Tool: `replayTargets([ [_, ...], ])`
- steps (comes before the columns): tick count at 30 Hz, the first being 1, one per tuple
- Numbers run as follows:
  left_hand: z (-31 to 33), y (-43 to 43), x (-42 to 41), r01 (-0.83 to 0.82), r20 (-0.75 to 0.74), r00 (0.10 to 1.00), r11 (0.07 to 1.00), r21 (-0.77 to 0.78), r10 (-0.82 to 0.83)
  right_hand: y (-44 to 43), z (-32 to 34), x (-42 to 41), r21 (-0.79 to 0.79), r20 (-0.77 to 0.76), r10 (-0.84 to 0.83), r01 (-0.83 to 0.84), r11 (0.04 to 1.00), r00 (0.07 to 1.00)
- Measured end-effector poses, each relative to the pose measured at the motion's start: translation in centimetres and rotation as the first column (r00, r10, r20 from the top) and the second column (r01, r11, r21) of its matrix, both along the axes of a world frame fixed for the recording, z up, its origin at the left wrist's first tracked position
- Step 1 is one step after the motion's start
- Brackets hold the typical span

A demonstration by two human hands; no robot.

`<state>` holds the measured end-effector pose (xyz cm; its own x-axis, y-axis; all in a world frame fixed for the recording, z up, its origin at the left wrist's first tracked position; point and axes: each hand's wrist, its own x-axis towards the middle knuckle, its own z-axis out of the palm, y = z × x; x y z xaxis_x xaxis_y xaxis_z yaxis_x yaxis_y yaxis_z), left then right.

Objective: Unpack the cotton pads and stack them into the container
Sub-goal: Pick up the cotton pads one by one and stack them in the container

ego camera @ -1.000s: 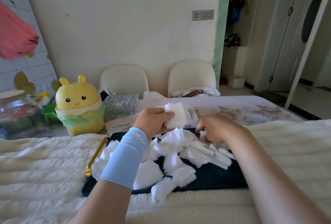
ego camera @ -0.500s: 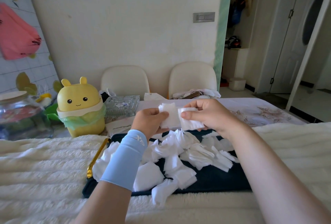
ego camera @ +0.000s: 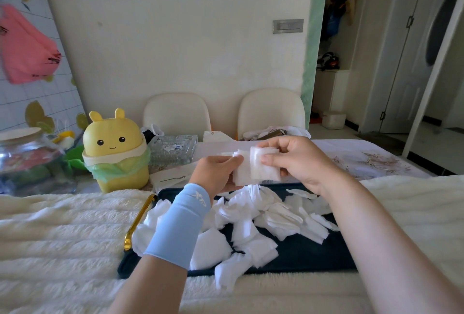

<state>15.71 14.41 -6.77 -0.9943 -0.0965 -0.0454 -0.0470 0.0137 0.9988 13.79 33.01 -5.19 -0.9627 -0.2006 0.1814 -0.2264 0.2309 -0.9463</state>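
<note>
Up from the heap has come the right hand [ego camera: 298, 160], and the pad [ego camera: 263, 166] it carried a moment ago now overlaps the stack [ego camera: 239, 174] in the left hand [ego camera: 216, 171].

Both hands are closed on cotton. The left pinches the stack between thumb and curled fingers. The right holds its pad with the thumb on the near face and the fingers behind.

The step in hand looks like gathering: single pads are being collected into one neat stack before anything is put away. Next, I judge, the new pad needs squaring against the stack's edges. The left thumb must then shift to trap it so the right can let go and fetch another. The cotton is soft and will crumple if squeezed hard.

Directly below the grip, loose pads [ego camera: 251, 225] lie in a tumbled heap on the tray [ego camera: 301, 256] (one hangs over its near edge). Which vessel is to take the stack cannot be told.

As for writing, the sleeve [ego camera: 180, 223] on the left wrist bears a white logo that seems to read "XTP". A paper [ego camera: 173, 176] just left of the grip carries a black line too small to read.
</note>
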Motion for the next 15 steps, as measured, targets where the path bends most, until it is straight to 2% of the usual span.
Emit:
replayTargets([
  [5,0.2,0.2,0.5,0.156,0.012,0.987,0.98,0.125,-0.159,-1.3,0.4,0.8,0.083,-0.16,-0.087,0.101,0.991,0.983],
  [9,0.4,0.2,0.3,0.209,0.003,0.977,0.96,0.186,-0.213,-1.5,0.4,0.6,0.126,-0.207,-0.126,0.154,0.98,0.97],
  [12,0.2,0.3,0.3,0.267,-0.05,0.963,0.961,0.073,-0.264,-1.5,0.3,0.5,0.153,-0.226,-0.164,0.201,0.967,0.96],
  [15,-0.2,0.2,0.2,0.249,-0.065,0.967,0.969,0.01,-0.248,-0.4,0.4,0.3,0.136,-0.213,-0.161,0.193,0.972,0.964],
])
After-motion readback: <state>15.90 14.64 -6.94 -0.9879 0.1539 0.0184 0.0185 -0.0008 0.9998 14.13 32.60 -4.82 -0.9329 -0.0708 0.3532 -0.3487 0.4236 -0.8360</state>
